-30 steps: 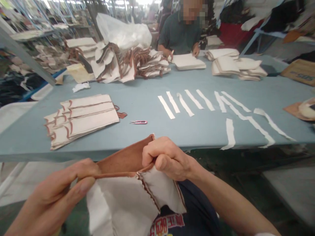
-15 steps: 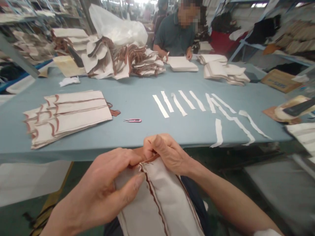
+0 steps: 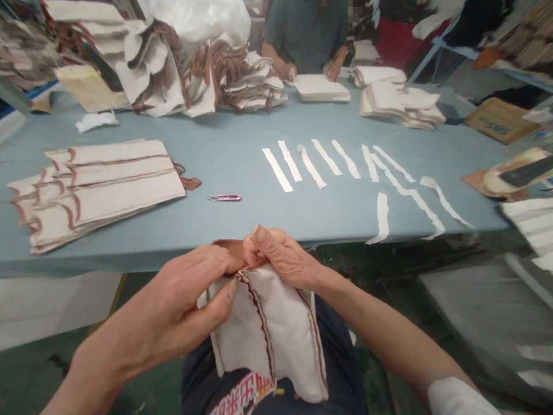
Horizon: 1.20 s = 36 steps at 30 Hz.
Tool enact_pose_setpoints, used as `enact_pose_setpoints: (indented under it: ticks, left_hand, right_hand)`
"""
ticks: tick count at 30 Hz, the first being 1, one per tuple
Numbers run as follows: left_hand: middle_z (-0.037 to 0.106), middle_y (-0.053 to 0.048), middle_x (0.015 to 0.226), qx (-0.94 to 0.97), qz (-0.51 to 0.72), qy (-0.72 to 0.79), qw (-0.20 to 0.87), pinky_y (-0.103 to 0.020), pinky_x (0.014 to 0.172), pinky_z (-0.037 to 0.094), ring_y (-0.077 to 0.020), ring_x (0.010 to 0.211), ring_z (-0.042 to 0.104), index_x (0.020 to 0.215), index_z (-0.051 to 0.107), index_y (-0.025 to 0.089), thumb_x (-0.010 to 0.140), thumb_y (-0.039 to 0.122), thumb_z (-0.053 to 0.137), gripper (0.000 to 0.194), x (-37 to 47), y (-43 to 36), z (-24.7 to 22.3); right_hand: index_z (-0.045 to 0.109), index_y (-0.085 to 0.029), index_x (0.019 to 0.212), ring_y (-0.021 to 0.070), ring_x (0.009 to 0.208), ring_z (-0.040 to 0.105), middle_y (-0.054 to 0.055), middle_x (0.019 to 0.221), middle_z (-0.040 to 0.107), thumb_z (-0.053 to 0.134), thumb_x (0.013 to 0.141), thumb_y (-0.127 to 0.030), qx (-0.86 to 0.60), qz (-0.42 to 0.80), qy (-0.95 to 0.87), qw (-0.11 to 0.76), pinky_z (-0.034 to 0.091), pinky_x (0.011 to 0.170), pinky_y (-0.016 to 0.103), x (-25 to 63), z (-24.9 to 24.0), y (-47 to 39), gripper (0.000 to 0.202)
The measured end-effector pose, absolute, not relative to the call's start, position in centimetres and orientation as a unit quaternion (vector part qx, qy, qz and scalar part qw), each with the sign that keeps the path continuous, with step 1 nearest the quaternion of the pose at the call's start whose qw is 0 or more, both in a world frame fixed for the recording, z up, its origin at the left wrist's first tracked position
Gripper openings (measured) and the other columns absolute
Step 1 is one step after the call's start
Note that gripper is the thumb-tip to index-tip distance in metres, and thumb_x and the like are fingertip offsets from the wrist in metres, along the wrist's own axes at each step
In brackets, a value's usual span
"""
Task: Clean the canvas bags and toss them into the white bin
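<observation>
A cream fabric piece [image 3: 285, 311] with brown seams hangs over my lap below the table edge. My left hand [image 3: 190, 294] pinches its brown-lined top edge between thumb and fingers, at the upper end of the middle seam. Close beside it, my right hand [image 3: 280, 253] grips the same edge, thumb on top and fingers curled inward. The fingertips of both hands nearly meet. Beyond them on the table lie pink thread snips [image 3: 225, 197]. A stack of similar cream pieces [image 3: 125, 178] with brown edging rests at the left.
White strips [image 3: 277, 170] lie across the table's middle and right. Piled cream and brown fabric [image 3: 173, 75] stands at the back left. Across the table, a person [image 3: 305, 34] has both hands at a cream stack [image 3: 322, 88]. A cardboard piece [image 3: 501, 120] sits at the right.
The view has tilted down and shifted. The lower end of the fabric piece has come up, showing printed lettering on the dark clothing beneath. Both hands keep their grip.
</observation>
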<state>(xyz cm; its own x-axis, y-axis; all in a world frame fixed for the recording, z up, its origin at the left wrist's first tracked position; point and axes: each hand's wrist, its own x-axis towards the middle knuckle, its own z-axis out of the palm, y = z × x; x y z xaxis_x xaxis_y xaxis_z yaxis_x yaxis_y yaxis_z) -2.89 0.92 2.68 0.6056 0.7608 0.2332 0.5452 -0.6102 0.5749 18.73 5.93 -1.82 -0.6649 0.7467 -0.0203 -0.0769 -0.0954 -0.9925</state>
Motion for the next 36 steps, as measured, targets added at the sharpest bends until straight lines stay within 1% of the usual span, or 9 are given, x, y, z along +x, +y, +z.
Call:
enact_pose_setpoints:
  ticks: [5,9,13,16,18,21,24,28,36]
  left_hand:
    - [0.083,0.000,0.103,0.860,0.242,0.364,0.264,-0.022,0.080,0.058,-0.0156,0.086,0.077,0.107,0.073,0.025,0.101,0.017,0.053,0.022,-2.5,1.9,3.0]
    - [0.083,0.001,0.093,0.847,0.252,0.380,0.273,-0.021,0.079,0.058,-0.0149,0.079,0.077,0.105,0.074,0.025,0.105,0.022,0.054,0.020,-2.3,2.7,2.7]
    - [0.082,0.002,0.093,0.861,0.253,0.364,0.249,-0.020,0.078,0.056,-0.0142,0.078,0.076,0.109,0.073,0.025,0.105,0.018,0.054,0.020,-2.5,2.8,2.6]
    - [0.078,0.002,0.086,0.853,0.269,0.360,0.264,-0.021,0.071,0.053,-0.0141,0.074,0.072,0.099,0.070,0.023,0.105,0.017,0.052,0.020,-2.1,2.6,2.8]
    - [0.074,0.002,0.079,0.835,0.276,0.365,0.305,-0.021,0.065,0.050,-0.0134,0.067,0.067,0.089,0.067,0.022,0.105,0.019,0.050,0.023,-1.7,2.6,2.9]
    - [0.074,0.002,0.078,0.808,0.278,0.372,0.363,-0.021,0.062,0.050,-0.0135,0.067,0.067,0.086,0.068,0.022,0.105,0.022,0.050,0.026,-1.3,2.6,3.1]
    - [0.070,0.004,0.072,0.787,0.286,0.388,0.386,-0.020,0.057,0.048,-0.0126,0.061,0.062,0.084,0.070,0.022,0.105,0.027,0.054,0.027,-1.6,2.6,3.1]
    - [0.064,0.005,0.065,0.759,0.297,0.408,0.412,-0.020,0.050,0.042,-0.0120,0.054,0.053,0.079,0.068,0.022,0.105,0.033,0.058,0.030,-2.3,2.4,2.8]
    - [0.067,0.003,0.066,0.731,0.297,0.445,0.424,-0.020,0.051,0.046,-0.0138,0.056,0.058,0.079,0.070,0.021,0.104,0.040,0.060,0.033,-2.9,1.7,2.4]
  right_hand:
    - [0.053,-0.021,0.065,0.0104,0.058,0.034,-0.006,0.062,0.042,0.045,0.086,-0.102,-0.274,0.705,-0.584,0.294,0.037,0.061,0.028,18.7,-1.5,6.3,0.085]
    - [0.054,-0.020,0.067,0.0105,0.058,0.034,-0.006,0.062,0.040,0.046,0.090,-0.098,-0.266,0.709,-0.580,0.300,0.034,0.060,0.027,18.8,-1.5,6.4,0.082]
    - [0.054,-0.021,0.070,0.0108,0.060,0.034,-0.006,0.065,0.040,0.046,0.095,-0.094,-0.262,0.697,-0.592,0.309,0.033,0.061,0.027,18.9,-1.4,6.7,0.078]
    - [0.051,-0.022,0.073,0.0113,0.063,0.035,-0.005,0.068,0.042,0.049,0.096,-0.092,-0.262,0.649,-0.636,0.324,0.031,0.061,0.027,19.1,-1.3,6.9,0.074]
    - [0.052,-0.022,0.076,0.0121,0.065,0.039,-0.005,0.069,0.046,0.050,0.100,-0.085,-0.272,0.583,-0.689,0.333,0.032,0.062,0.028,19.4,-1.3,7.1,0.067]
    - [0.059,-0.021,0.085,0.0142,0.071,0.051,-0.002,0.077,0.061,0.052,0.107,-0.062,-0.260,0.478,-0.759,0.357,0.040,0.070,0.029,19.9,-1.2,7.2,0.047]
    - [0.060,-0.021,0.091,0.0153,0.075,0.057,0.001,0.086,0.069,0.060,0.101,-0.047,-0.213,0.414,-0.799,0.381,0.047,0.079,0.031,20.2,-1.0,7.1,0.028]
    - [0.059,-0.023,0.090,0.0157,0.073,0.058,0.000,0.081,0.069,0.065,0.092,-0.035,-0.200,0.339,-0.837,0.381,0.048,0.079,0.032,20.1,-0.7,7.0,0.013]
    - [0.060,-0.022,0.083,0.0132,0.066,0.055,-0.003,0.074,0.067,0.065,0.086,-0.024,-0.199,0.309,-0.847,0.384,0.042,0.071,0.028,19.2,-0.2,6.7,0.007]
